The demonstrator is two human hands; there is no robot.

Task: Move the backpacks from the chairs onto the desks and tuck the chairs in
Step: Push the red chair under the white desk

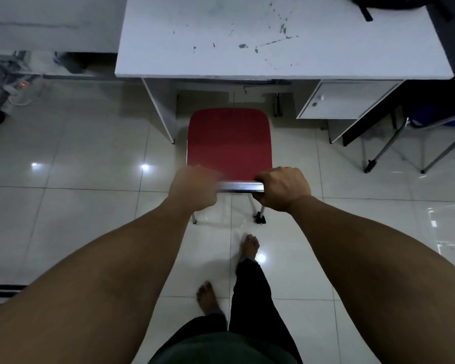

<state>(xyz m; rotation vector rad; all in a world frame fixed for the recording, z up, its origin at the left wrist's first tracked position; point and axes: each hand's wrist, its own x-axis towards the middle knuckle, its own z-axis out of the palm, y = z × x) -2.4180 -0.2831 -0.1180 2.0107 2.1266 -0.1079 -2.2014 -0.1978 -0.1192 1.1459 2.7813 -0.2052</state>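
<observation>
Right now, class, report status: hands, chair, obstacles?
Both hands, left hand and right hand, gripping red chair backrest. Seat bare, not yet under desk. Kneehole looks open.

A: Head view. Red chair at centre, front edge of the seat just short of the white bench at 12 o'clock, not yet under it.

B: Hands?

A: Right hand closed around the metal backrest bar. Left hand at the bar's other end, blurred; its grip cannot be read.

B: Backpack?

A: Dark backpack on the bench at 1 o'clock, mostly cut off by the frame. Blue chair at 3 o'clock. Bare feet on the tiled floor at 6 o'clock.
</observation>
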